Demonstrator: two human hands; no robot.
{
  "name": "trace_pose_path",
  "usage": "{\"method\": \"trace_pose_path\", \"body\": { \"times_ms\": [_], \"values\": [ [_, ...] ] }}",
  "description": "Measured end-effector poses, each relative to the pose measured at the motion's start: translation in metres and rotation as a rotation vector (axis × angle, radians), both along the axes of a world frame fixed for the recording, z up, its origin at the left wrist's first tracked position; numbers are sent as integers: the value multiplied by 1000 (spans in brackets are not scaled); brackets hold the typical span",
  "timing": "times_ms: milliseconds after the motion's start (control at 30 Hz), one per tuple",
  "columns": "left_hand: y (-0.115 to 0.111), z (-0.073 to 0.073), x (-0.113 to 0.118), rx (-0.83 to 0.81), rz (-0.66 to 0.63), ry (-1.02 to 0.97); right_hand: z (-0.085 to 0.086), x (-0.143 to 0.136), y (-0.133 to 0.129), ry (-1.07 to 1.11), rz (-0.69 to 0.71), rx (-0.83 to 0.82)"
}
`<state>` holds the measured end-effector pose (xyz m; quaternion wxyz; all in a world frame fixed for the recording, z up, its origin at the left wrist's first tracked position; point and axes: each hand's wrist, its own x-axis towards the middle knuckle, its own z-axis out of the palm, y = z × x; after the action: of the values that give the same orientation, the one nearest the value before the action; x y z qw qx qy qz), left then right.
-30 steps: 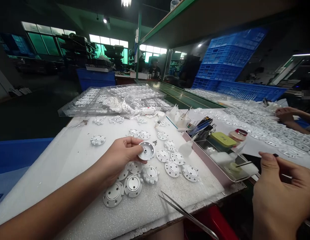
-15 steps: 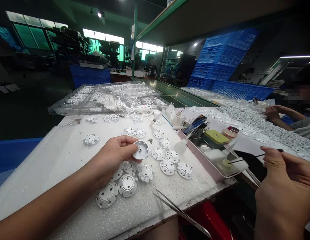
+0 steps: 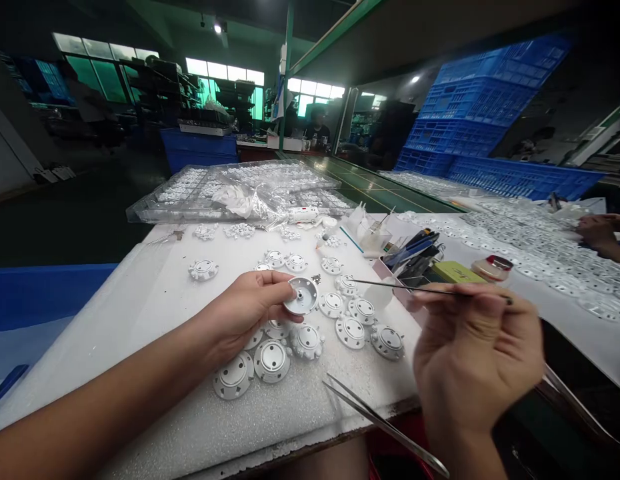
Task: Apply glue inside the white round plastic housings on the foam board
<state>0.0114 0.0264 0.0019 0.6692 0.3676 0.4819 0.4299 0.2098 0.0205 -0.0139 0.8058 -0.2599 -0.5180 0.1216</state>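
My left hand [image 3: 257,303] pinches a round white metal cap [image 3: 304,297], its hollow side with a small central post turned toward me. My right hand [image 3: 483,360] grips a thin dark stick [image 3: 400,285], whose tip points left toward the cap but stays apart from it. Behind that hand runs a shiny metal strip [image 3: 580,403]; whether the hand holds it I cannot tell. Several similar caps [image 3: 273,360] lie face up around my left hand, some with small knobs on the rim. Metal tweezers [image 3: 380,420] rest across the front edge of the white foam board [image 3: 170,407].
Clear trays [image 3: 190,193] of small white parts stand at the back. To the right is a box of tools [image 3: 417,257], a yellow-green tin [image 3: 457,272] and a red-topped jar [image 3: 493,268]. Blue crates [image 3: 465,107] are stacked beyond. Another person's hands [image 3: 603,233] work at far right.
My right hand has swung left with the stick, from over the tool box toward the cap. The whole view has shifted, so things sit farther right. My left hand keeps its pinch on the cap.
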Motion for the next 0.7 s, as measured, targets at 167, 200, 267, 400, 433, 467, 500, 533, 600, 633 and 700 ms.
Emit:
{"method": "trace_pose_path", "body": {
  "times_ms": [167,200,267,400,433,467,500,533,600,633,700],
  "values": [
    [-3,2,2,14,-35,-24,-16,-30,3,-74,115,11],
    [-3,1,2,16,-41,-31,-18,-32,2,-90,116,2],
    [-4,1,3,20,-47,-38,-22,-34,2,-115,113,-7],
    [-4,1,4,12,-42,-31,-28,-33,1,-156,99,-21],
    [-3,1,4,12,-43,-32,-28,-32,1,-161,88,-19],
    [-3,0,4,12,-49,-33,-28,-32,1,-162,74,-15],
    [-3,0,3,15,-51,-35,-29,-32,2,-159,60,-9],
    [-3,-1,3,17,-53,-35,-29,-32,2,-156,48,-5],
    [-2,-2,2,18,-57,-32,-28,-32,1,-149,37,-6],
    [-2,-2,2,22,-59,-30,-29,-32,1,-146,38,-10],
    [-3,-3,1,29,-64,-30,-29,-31,1,-141,41,-15]
  ]
}}
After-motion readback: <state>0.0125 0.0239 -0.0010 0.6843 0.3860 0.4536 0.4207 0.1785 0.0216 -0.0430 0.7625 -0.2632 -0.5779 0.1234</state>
